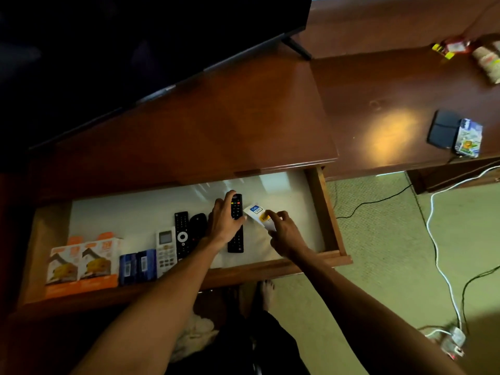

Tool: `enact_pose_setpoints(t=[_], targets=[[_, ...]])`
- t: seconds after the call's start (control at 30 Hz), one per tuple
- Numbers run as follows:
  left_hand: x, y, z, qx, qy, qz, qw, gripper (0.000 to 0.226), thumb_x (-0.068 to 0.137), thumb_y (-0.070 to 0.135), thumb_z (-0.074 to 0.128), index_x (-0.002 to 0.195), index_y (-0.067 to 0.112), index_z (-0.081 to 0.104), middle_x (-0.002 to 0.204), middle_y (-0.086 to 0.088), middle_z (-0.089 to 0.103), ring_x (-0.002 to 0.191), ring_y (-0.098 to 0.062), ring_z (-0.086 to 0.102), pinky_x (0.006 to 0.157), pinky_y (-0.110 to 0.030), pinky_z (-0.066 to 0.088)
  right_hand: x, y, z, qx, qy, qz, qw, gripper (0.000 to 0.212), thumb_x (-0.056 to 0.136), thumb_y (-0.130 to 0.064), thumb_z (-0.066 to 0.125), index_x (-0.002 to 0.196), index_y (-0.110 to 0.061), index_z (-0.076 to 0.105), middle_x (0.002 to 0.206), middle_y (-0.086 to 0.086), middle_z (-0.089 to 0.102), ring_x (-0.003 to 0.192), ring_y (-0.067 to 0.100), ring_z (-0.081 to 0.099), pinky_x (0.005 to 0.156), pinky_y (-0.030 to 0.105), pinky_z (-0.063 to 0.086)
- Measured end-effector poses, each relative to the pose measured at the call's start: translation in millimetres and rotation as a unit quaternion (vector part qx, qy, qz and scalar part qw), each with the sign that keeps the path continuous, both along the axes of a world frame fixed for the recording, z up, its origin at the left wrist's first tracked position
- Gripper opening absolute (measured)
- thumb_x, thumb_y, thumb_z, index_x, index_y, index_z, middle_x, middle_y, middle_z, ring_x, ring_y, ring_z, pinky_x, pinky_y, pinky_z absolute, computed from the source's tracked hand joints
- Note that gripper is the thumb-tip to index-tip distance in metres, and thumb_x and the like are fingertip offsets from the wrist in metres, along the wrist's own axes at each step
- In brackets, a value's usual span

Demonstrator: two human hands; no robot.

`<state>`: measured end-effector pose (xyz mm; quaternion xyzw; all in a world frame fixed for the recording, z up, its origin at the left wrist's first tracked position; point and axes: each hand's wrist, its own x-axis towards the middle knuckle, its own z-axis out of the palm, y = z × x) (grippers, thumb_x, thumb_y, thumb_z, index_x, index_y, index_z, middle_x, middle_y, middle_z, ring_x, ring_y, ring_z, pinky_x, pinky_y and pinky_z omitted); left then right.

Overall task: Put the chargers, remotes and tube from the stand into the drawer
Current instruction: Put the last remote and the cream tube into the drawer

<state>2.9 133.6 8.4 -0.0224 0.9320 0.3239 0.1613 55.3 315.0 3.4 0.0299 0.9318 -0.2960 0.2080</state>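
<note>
Inside white-lined wooden drawer (328,212): slim black remote (236,226), flattened tube (258,215).

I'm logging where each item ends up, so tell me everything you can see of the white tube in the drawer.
The white tube lies flat on the pale drawer floor, angled, its far end pointing up-left. It looks like soft plastic, with a blue label patch near the far end and a yellow-orange one mid-body; the print is unreadable. The right hand covers its near end, fingers resting on it. The long black remote lies just to its left; whether they touch is unclear.
</note>
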Motion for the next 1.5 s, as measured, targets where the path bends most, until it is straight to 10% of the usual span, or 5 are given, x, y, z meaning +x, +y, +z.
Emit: enact_pose_setpoints(t=[0.7, 1.23, 1.5], targets=[[-10.4, -51.4, -35.2, -0.153, -0.038, -0.091, 0.983, 0.051, 0.089, 0.044, 0.060, 0.135, 0.026, 0.050, 0.127, -0.009, 0.058, 0.122, -0.031, 0.041, 0.098, -0.047, 0.040, -13.4, -39.6, -20.7, -0.019, -0.132, 0.110, 0.985, 0.079, 0.088, -0.033, 0.067, 0.152, -0.027, 0.022, 0.133, 0.021, 0.044, 0.108, 0.040, 0.057, 0.091, 0.042, 0.047], [40.2, -130.3, 40.0, 0.030, -0.047, -0.114, 0.992, 0.040, 0.094, 0.042, 0.055, 0.130, 0.024, 0.055, 0.111, 0.000, 0.061, 0.093, -0.016, 0.059, 0.078, -0.033, 0.051, 22.4, -72.5, 27.6, 0.063, -0.060, 0.107, 0.990, 0.053, 0.095, -0.043, 0.051, 0.141, -0.020, 0.041, 0.125, 0.017, 0.048, 0.111, 0.036, 0.056, 0.083, 0.044, 0.050], [112.3, -234.1, 49.9, -0.077, -0.125, -0.210, 0.967, 0.087, 0.065, 0.073, 0.068, 0.138, 0.031, 0.046, 0.140, 0.000, 0.048, 0.129, -0.020, 0.042, 0.108, -0.038, 0.038, 47.8, -131.3, 46.5, 0.075, -0.063, 0.239, 0.966, 0.100, 0.064, -0.060, 0.078, 0.145, -0.016, 0.038, 0.143, 0.014, 0.043, 0.131, 0.034, 0.041, 0.104, 0.045, 0.042]])
